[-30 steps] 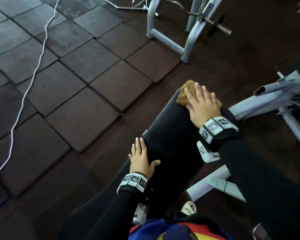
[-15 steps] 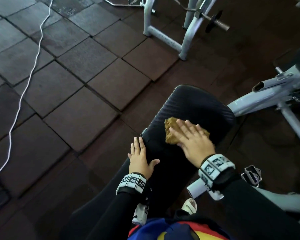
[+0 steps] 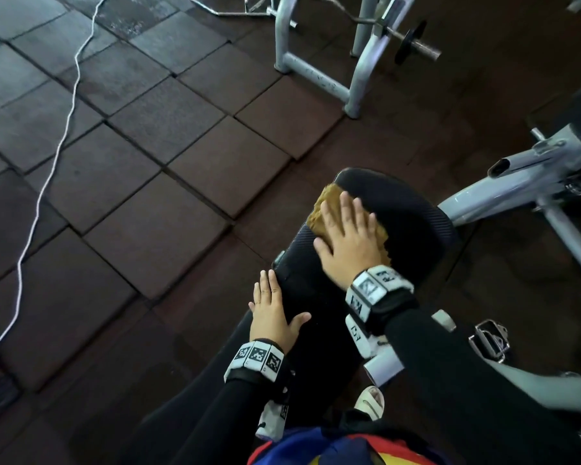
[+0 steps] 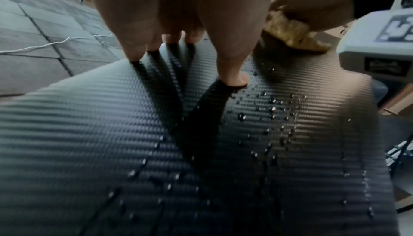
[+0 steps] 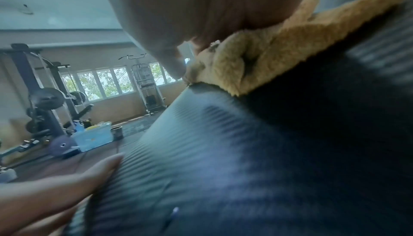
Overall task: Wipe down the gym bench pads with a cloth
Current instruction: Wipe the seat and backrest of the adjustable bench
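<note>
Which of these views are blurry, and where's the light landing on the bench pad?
Head view: dim but sharp, the bench pad nearly black. Left wrist view: crisp droplets, sheen across the weave, dark finger shadows. Right wrist view: motion-smeared pad and cloth, bright windows behind.

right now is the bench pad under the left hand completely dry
No, the left wrist view shows water droplets beaded on the bench pad beside the left hand, whose fingers rest flat on it.

Black bench pad (image 3: 413,216) under cloth (image 3: 326,209)
</note>
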Available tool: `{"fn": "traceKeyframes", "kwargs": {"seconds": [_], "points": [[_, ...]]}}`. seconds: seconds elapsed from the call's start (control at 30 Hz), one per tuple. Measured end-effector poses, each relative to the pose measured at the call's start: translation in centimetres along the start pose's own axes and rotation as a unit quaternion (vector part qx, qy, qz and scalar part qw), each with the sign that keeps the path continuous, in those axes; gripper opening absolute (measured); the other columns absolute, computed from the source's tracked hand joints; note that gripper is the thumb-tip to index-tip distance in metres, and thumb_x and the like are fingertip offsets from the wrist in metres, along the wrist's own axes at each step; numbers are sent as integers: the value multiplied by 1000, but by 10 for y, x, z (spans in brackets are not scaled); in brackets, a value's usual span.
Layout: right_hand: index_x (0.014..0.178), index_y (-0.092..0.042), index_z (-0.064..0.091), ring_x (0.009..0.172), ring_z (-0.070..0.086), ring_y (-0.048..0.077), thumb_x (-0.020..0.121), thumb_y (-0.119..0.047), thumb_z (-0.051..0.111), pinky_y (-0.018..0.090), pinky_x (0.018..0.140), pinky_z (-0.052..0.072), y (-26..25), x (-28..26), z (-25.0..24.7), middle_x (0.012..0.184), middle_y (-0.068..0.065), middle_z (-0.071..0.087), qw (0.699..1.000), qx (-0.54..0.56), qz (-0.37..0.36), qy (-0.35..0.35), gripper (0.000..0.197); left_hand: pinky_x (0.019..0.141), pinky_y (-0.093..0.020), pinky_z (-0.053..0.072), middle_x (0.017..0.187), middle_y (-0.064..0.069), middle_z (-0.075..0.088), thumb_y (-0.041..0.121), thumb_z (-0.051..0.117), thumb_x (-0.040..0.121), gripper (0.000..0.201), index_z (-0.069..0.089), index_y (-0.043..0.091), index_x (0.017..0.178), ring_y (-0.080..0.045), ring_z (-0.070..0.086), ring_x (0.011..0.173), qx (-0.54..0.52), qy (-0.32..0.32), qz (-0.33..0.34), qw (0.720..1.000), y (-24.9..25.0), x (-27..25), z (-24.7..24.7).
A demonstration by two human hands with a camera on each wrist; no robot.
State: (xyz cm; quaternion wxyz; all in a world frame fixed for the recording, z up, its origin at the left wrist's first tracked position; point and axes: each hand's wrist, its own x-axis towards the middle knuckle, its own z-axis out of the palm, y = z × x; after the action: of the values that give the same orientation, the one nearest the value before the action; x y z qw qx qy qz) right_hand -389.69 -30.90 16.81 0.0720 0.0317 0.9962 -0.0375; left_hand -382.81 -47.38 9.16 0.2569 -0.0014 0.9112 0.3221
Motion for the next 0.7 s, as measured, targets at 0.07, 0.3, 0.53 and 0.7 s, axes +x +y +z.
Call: {"fn": "traceKeyframes", "kwargs": {"seconds": [0.07,0.3,0.53,0.7], "points": [[149,-30,-6,144,-16,25,94,-51,30,42,112,-16,-11,-13,12,155,3,-21,999,23,-13,-38,69,117,-49,4,159,-8,-14,49,64,83,110,-16,12,149,-26,-10,146,7,-13,-15,1000,6,0,-7],[150,-24,11,143,-16,15,99,-36,31,41,111,-15,11,-27,0,155,-6,-16,993,108,-28,-30,57,118,-49,9,159,-3,13,55,48,89,86,10,9,151,-18,4,147,-10,113,12,993,80,-5,-23],[149,-17,18,144,-6,29,93,-34,48,61,109,-4,92,-57,-6,156,9,-9,982,72,135,114,65,117,-43,-7,157,-19,-14,60,33,93,94,-11,-3,146,-25,-14,146,-39,102,-15,994,139,18,1],[147,-24,5,143,-4,35,90,-34,55,67,106,10,107,-58,8,153,7,-16,985,87,122,85,77,117,-42,-9,154,-26,-17,63,37,90,103,-16,-9,143,-33,-17,144,-35,117,-14,992,142,34,8]]}}
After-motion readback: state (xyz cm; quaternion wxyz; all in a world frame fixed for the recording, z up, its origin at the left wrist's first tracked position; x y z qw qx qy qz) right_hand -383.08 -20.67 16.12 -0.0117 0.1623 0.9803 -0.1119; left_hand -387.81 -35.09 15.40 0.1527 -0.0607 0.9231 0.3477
